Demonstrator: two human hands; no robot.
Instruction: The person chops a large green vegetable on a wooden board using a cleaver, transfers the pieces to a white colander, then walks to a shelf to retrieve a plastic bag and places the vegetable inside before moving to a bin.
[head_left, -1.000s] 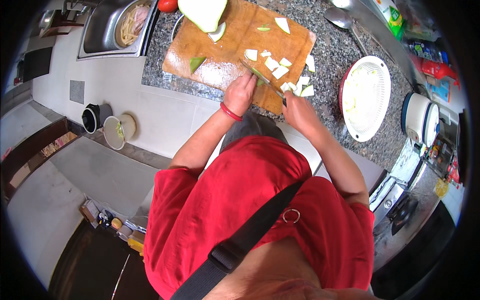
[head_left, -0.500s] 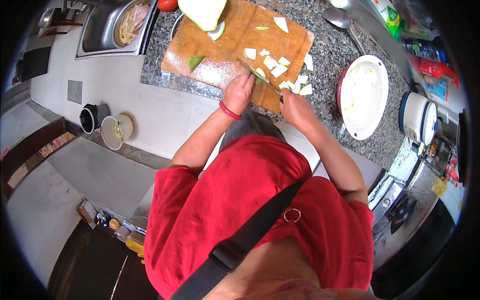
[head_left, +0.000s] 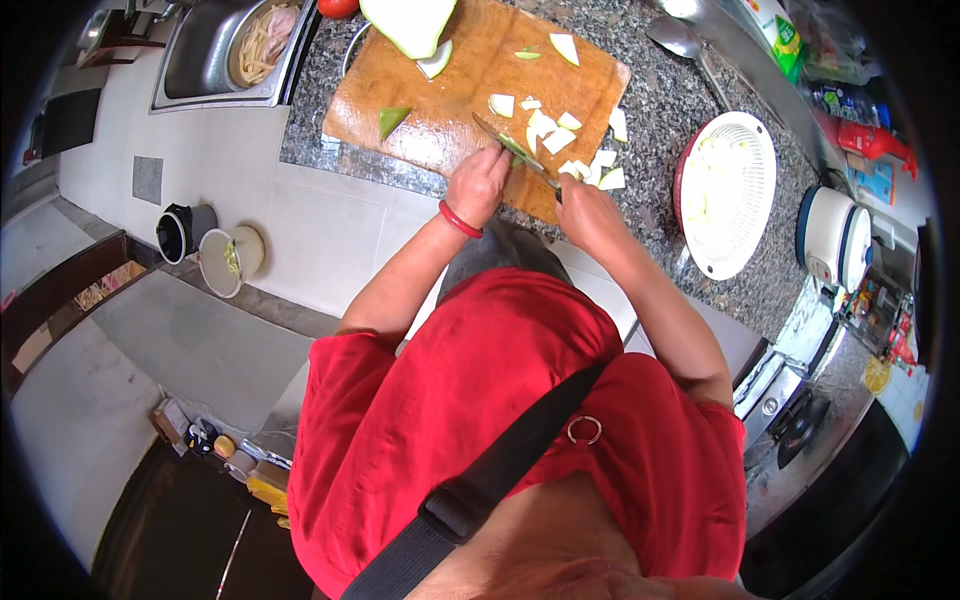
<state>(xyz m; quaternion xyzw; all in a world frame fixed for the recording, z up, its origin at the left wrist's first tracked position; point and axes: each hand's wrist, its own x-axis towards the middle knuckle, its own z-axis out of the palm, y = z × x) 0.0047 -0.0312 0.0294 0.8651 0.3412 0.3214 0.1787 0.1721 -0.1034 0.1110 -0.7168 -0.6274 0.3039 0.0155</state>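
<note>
A wooden cutting board (head_left: 470,90) lies on the speckled granite counter (head_left: 640,70). My right hand (head_left: 590,215) grips a knife (head_left: 512,148) whose blade points left across the board's near edge. My left hand (head_left: 478,185), with a red bangle on its wrist, presses a green vegetable piece down under the blade. Several pale cut chunks (head_left: 560,135) lie scattered on the board's right side. A big green gourd piece (head_left: 410,22) rests at the board's far edge, and a small green wedge (head_left: 392,120) lies on its left.
A white round strainer basket (head_left: 728,195) holding pale pieces sits right of the board. A steel sink (head_left: 235,50) with peelings is at far left. A white cooker (head_left: 835,240) stands at right. A ladle (head_left: 685,40) lies behind. Bins (head_left: 230,260) stand on the floor.
Both hands stay at the board's near edge. The knife has shifted slightly along the green piece; the cut chunks stay where they were.
</note>
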